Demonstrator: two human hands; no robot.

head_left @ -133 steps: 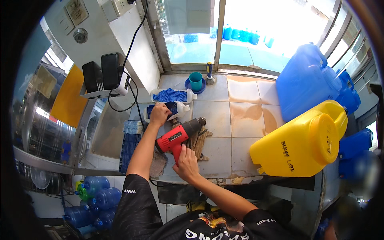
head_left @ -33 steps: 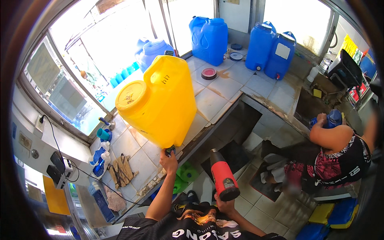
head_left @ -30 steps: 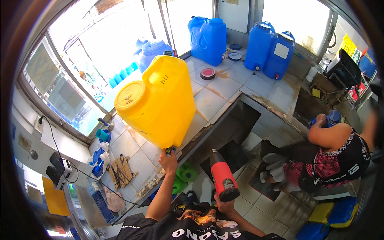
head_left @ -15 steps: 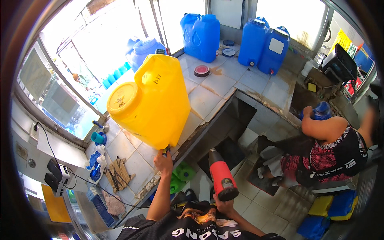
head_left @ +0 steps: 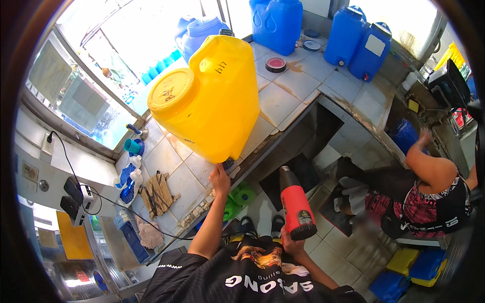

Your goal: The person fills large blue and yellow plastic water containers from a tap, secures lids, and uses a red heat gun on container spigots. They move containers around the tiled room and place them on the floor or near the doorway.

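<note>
A big yellow plastic jug [head_left: 227,108] with a round lid [head_left: 173,92] and a moulded handle stands on the tiled counter, its lower corner near the counter's front edge. My left hand [head_left: 219,180] is closed at that corner, on a small dark tap [head_left: 228,163] that my fingers partly hide. In my right hand [head_left: 293,243] is a red heat gun [head_left: 297,208] with a dark nozzle, gripped by its handle. Its nozzle points away from me, to the right of the jug and apart from it. Most of the heat gun's handle is hidden.
Blue jugs [head_left: 275,28] stand along the back of the tiled counter [head_left: 298,83], near a red-topped round lid [head_left: 276,64]. A co-worker [head_left: 429,197] sits at right, beside a sink with a blue container [head_left: 403,135]. A black cable [head_left: 131,214] crosses at left. Green jugs [head_left: 241,194] lie below.
My view has shifted, so the counter and jugs sit further right and higher. My left hand stays at the jug's lower corner. The co-worker's arm and the blue container have moved.
</note>
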